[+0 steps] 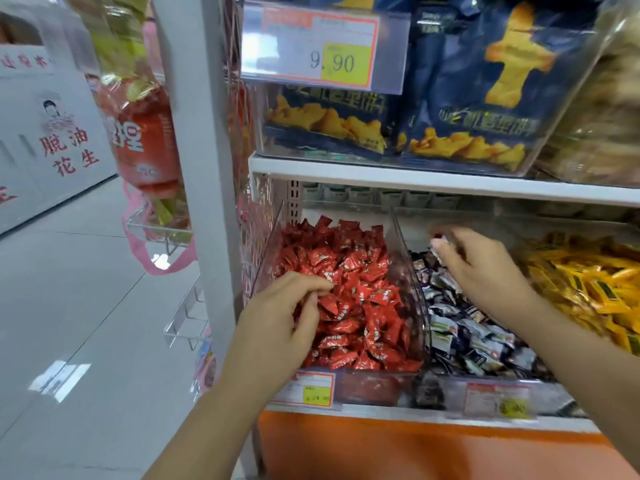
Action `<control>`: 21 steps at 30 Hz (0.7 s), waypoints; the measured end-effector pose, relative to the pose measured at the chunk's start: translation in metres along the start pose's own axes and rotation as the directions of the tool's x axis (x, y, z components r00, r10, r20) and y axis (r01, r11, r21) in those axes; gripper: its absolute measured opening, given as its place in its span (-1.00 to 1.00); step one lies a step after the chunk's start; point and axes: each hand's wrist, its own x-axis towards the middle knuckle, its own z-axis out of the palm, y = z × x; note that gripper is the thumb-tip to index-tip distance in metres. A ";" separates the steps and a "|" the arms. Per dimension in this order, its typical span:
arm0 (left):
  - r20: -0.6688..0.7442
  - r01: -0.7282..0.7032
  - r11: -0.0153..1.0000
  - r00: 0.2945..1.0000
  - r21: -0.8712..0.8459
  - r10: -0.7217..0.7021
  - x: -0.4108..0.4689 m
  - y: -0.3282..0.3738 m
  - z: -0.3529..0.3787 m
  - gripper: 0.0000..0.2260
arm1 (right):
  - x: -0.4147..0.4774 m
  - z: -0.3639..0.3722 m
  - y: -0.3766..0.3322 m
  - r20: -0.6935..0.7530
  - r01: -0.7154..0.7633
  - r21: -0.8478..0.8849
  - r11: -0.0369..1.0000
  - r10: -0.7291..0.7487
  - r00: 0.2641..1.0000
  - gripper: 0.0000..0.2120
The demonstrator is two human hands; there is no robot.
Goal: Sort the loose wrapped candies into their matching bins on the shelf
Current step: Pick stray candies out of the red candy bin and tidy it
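Three clear bins stand side by side on the lower shelf. The left bin [266, 244] is full of red wrapped candies [360, 306]. The middle bin [403, 244] holds dark and white wrapped candies [474, 341]. The right one holds yellow wrapped candies [588, 285]. My left hand [280, 323] lies in the red bin, its fingers curled into the red candies and pinching one. My right hand [481, 268] hovers over the back of the middle bin, blurred, with its fingertips pinching a small wrapped candy [437, 241].
A white shelf board [415, 176] runs just above the bins, carrying a clear box of dark blue snack bags [460, 109] with a 9.90 price tag [322, 46]. Price labels [311, 389] hang below the bins. A white upright post [204, 140] and hanging red packs [145, 133] stand left.
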 end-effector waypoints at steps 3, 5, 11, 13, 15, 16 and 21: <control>-0.012 0.002 1.000 1.000 -0.006 -0.002 -0.002 0.001 -0.001 -0.78 | -0.005 -0.006 0.010 0.078 0.010 -0.165 0.986 0.003 0.997 -0.61; -0.024 0.001 1.000 1.000 -0.020 -0.002 -0.003 -0.001 -0.003 -0.79 | 0.000 -0.008 -0.004 0.073 0.081 -0.154 0.985 -0.071 0.995 -0.62; -0.069 -0.021 0.999 0.997 -0.048 0.017 -0.002 -0.003 -0.017 -0.75 | 0.039 0.043 -0.064 0.465 0.278 -0.026 0.960 -0.234 0.854 -0.72; -0.080 -0.034 0.998 0.996 -0.052 0.030 -0.002 -0.003 -0.023 -0.76 | 0.060 0.070 -0.069 0.614 0.307 -0.073 0.949 -0.200 0.763 -0.65; -0.091 -0.047 0.997 0.995 -0.059 0.042 -0.002 -0.003 -0.029 -0.76 | 0.077 0.089 -0.072 0.691 0.325 -0.149 0.934 -0.136 0.710 -0.56; -0.096 -0.052 0.997 0.994 -0.063 0.046 -0.002 -0.004 -0.032 -0.76 | 0.083 0.096 -0.075 0.719 0.317 -0.180 0.931 -0.096 0.689 -0.53; -0.109 -0.059 0.997 0.993 -0.050 0.053 -0.003 -0.007 -0.040 -0.76 | 0.089 0.114 -0.088 0.826 0.329 -0.225 0.917 0.000 0.564 -0.49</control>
